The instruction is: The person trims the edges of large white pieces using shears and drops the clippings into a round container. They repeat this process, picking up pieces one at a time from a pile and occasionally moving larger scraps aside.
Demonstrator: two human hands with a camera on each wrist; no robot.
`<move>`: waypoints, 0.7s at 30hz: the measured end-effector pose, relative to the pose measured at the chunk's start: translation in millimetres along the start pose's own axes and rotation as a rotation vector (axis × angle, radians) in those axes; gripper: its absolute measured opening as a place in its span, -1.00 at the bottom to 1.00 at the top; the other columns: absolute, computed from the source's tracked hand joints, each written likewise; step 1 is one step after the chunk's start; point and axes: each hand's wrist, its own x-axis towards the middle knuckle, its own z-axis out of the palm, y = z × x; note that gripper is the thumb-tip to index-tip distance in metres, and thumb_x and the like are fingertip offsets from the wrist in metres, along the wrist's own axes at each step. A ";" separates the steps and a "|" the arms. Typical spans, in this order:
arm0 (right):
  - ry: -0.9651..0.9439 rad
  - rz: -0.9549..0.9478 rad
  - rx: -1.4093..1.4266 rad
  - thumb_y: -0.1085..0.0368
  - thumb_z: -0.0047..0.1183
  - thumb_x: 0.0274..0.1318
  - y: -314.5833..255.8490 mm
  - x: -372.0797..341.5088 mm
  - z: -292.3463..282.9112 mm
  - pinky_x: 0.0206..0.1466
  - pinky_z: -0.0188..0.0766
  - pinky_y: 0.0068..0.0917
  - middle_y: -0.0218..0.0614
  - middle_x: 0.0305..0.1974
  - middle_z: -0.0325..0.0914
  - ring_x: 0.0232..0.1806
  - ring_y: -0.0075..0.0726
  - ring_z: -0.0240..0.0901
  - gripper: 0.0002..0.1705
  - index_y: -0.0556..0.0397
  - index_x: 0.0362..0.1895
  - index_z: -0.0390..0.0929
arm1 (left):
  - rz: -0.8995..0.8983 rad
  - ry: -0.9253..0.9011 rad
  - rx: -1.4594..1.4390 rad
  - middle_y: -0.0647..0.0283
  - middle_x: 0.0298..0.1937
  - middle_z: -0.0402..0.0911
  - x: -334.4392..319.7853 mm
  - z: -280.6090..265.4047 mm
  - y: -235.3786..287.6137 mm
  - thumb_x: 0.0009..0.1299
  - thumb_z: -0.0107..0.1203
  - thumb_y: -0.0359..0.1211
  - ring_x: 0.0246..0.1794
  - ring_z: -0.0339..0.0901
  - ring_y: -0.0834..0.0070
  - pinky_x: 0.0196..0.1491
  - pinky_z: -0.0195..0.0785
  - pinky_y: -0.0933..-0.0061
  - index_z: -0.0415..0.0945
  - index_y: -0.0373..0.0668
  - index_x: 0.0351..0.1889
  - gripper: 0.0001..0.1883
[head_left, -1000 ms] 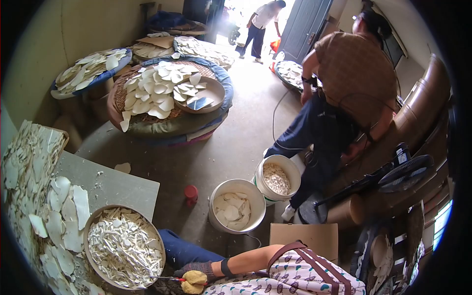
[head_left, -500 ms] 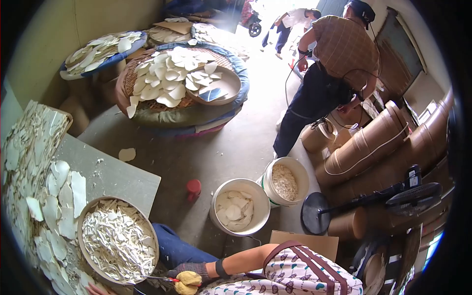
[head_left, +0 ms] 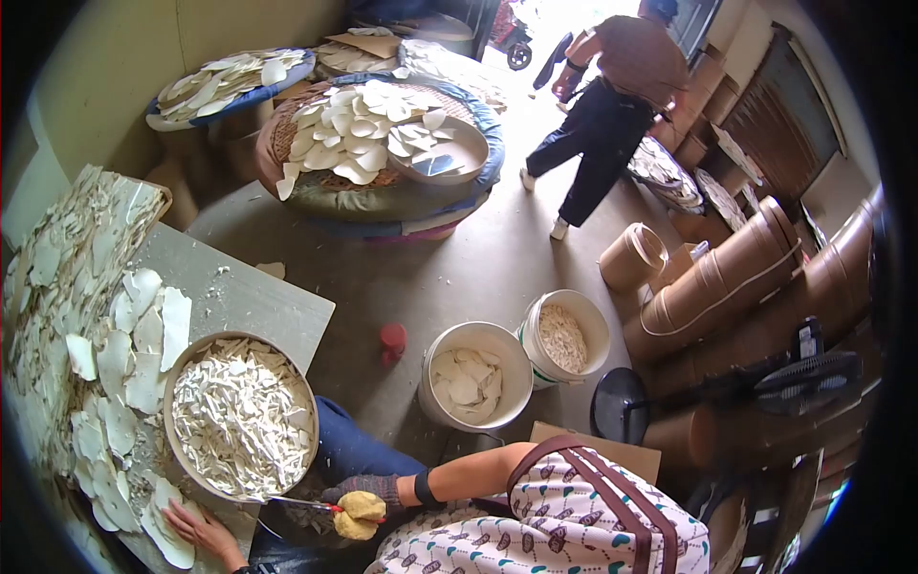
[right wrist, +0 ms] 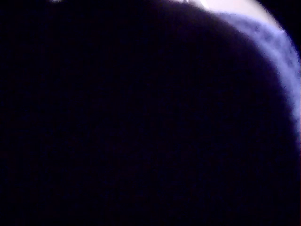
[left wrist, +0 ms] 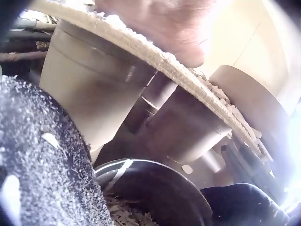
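Note:
My bare left hand rests with fingers spread on a flat white piece at the board's near edge. In the left wrist view part of that hand shows above the board's edge. My gloved right hand grips a tool with a yellow wrapped handle; its thin metal part reaches toward the round tray heaped with white strips. The right wrist view is nearly all dark.
Stacked white pieces stand at the left. Two buckets and a red object are on the floor. A padded round stack stands beyond, a person at the back, and a fan at the right.
My left hand has come into view and lies on a white piece. The standing person has moved back toward the doorway. My right hand keeps its hold on the tool.

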 end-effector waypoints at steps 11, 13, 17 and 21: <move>0.201 0.077 0.047 0.31 -0.06 0.10 4.3 -25.3 8.7 -0.13 0.40 -0.43 -0.41 -0.32 0.50 -0.25 -0.47 0.41 -0.86 0.00 -0.25 0.49 | -0.008 0.040 -0.047 0.09 0.35 -0.04 -6.6 -7.0 -2.5 0.27 0.00 -0.22 0.32 -0.04 0.10 0.26 -0.08 0.14 0.00 -0.01 0.31 -0.35; 0.177 -0.141 -0.317 0.34 0.00 0.01 11.4 -32.0 8.6 -0.12 0.37 -0.42 -0.40 -0.30 0.50 -0.24 -0.39 0.42 -0.80 0.04 -0.22 0.45 | -0.022 0.054 -0.053 0.11 0.35 -0.04 -4.2 -0.1 -3.5 0.26 0.02 -0.22 0.33 -0.04 0.11 0.25 -0.07 0.14 -0.01 0.02 0.32 -0.34; 0.131 -0.164 -0.903 0.26 -0.05 0.09 0.2 -40.1 34.6 -0.14 0.35 -0.48 -0.41 -0.33 0.53 -0.27 -0.50 0.41 -0.78 0.01 -0.17 0.50 | -0.036 0.075 -0.051 0.13 0.37 -0.06 -4.3 10.7 -6.5 0.26 0.03 -0.21 0.33 -0.05 0.12 0.25 -0.08 0.12 -0.01 0.04 0.32 -0.32; 0.083 -0.143 -1.233 0.21 -0.04 0.07 -11.8 -46.3 54.5 -0.26 0.38 -0.43 -0.19 -0.40 0.51 -0.37 -0.26 0.45 -0.78 0.06 -0.26 0.49 | -0.031 0.038 -0.057 0.12 0.37 -0.06 -3.9 4.0 -6.6 0.26 0.02 -0.20 0.34 -0.07 0.13 0.25 -0.09 0.12 -0.01 0.01 0.32 -0.32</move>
